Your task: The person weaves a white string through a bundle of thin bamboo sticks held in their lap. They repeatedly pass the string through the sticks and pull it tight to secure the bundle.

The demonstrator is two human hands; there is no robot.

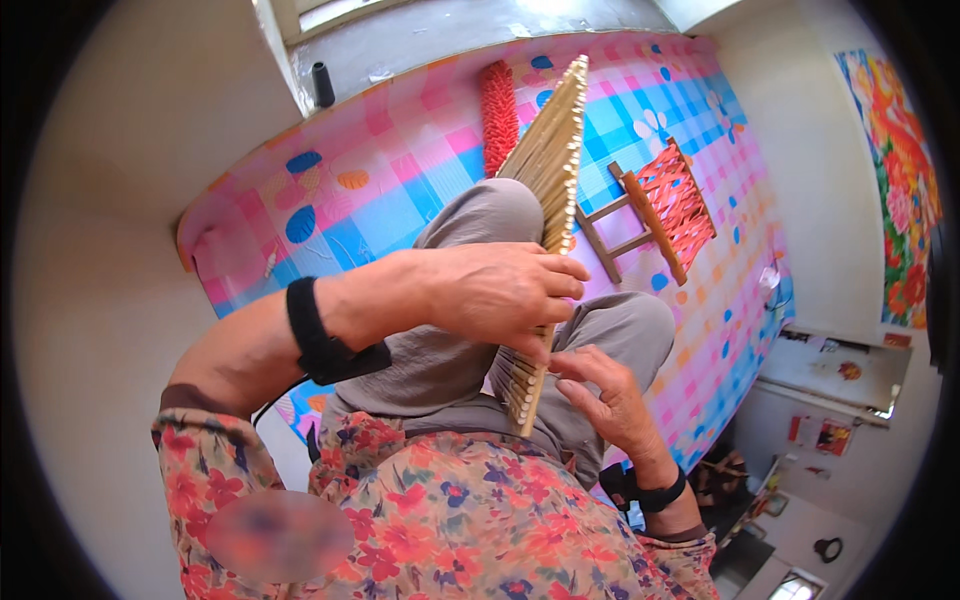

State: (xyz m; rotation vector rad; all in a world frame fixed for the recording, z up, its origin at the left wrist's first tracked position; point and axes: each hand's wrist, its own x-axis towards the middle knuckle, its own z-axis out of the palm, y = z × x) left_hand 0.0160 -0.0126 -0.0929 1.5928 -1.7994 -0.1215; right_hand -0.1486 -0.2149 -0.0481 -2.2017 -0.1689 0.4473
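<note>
A flat panel of pale stalks [545, 130], laid side by side with their cut ends showing along one edge, stands tilted on edge between my bent knees. My left hand [510, 295] is wrapped over its near half, with the thumb on one face and the fingers reaching across the edge. Just below, my right hand [605, 400] is at the panel's right side, its fingers closed and the fingertips by the stalk ends. Whatever may be between those fingertips is too small to make out. Black straps with small boxes are on both my wrists.
A small wooden folding stool [655, 215] with a red woven seat lies beyond my right knee. A red bristly roll [498, 115] rests behind the panel. Both are on a pink and blue checked sheet [385, 145]. A dark cylinder [322, 85] stands on the ledge.
</note>
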